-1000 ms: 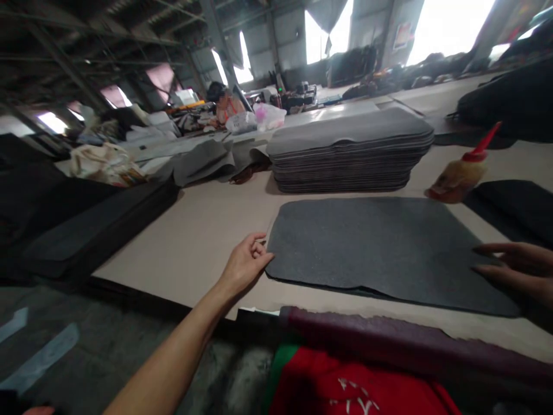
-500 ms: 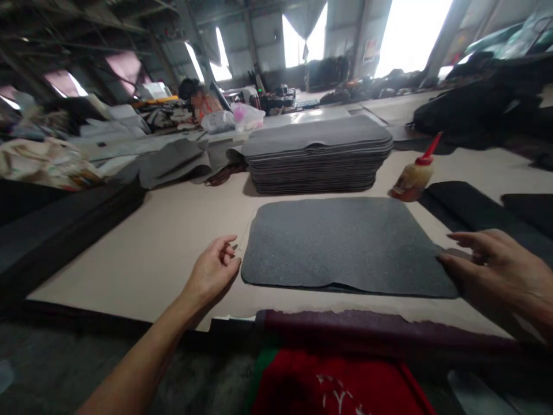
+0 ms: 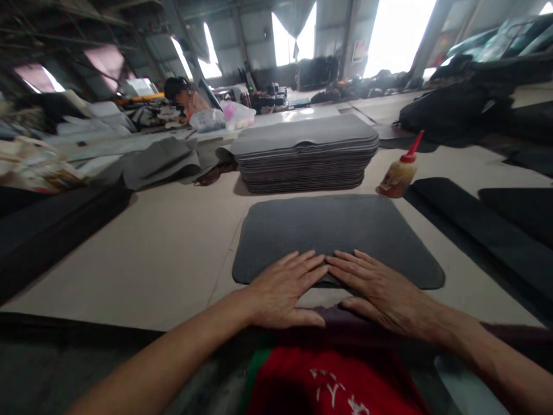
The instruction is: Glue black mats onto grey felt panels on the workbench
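Observation:
A dark grey sheet (image 3: 328, 225) with rounded corners lies on the pale table covering (image 3: 173, 248) in front of me. My left hand (image 3: 287, 288) rests flat on its near edge, fingers stretched out and pointing inward. From the other side my right hand (image 3: 375, 288) lies flat on the same edge, its fingertips close to those of my left hand. Both thumbs stick out toward the table's front edge. Neither hand holds anything.
Behind the sheet stands a tall stack of grey sheets (image 3: 306, 161). A glue bottle with a red nozzle (image 3: 398, 173) stands to its right, beside dark padded pieces (image 3: 475, 236). Dark material (image 3: 60, 230) lies at left. A person (image 3: 185, 101) is farther back.
Both hands have moved inward from the sheet's left and right sides onto its near edge, and their fingers have flattened. The view has shifted slightly.

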Available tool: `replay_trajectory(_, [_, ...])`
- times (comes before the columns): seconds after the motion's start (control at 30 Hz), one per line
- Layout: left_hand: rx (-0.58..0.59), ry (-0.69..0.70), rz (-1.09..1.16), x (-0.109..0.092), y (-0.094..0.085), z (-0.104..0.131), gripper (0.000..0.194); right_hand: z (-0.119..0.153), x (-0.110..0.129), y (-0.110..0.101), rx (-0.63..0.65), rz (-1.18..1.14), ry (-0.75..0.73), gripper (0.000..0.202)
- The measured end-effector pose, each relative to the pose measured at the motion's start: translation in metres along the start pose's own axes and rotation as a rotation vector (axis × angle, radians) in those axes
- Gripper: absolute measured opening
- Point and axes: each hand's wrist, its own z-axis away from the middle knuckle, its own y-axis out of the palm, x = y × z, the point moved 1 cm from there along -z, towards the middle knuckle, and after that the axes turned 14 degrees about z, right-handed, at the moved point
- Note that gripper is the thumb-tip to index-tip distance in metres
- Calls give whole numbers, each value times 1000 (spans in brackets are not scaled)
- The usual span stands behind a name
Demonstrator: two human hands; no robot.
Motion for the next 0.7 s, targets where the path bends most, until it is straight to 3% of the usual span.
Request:
replay_trajectory(0.47, [13,66,-33,5,-5,9,86,4,-1,-10,13,24,-75,65])
replay_trajectory(0.7, [62,5,-62,8,-7,24,88,27,-13,-8,85,-29,-75,70])
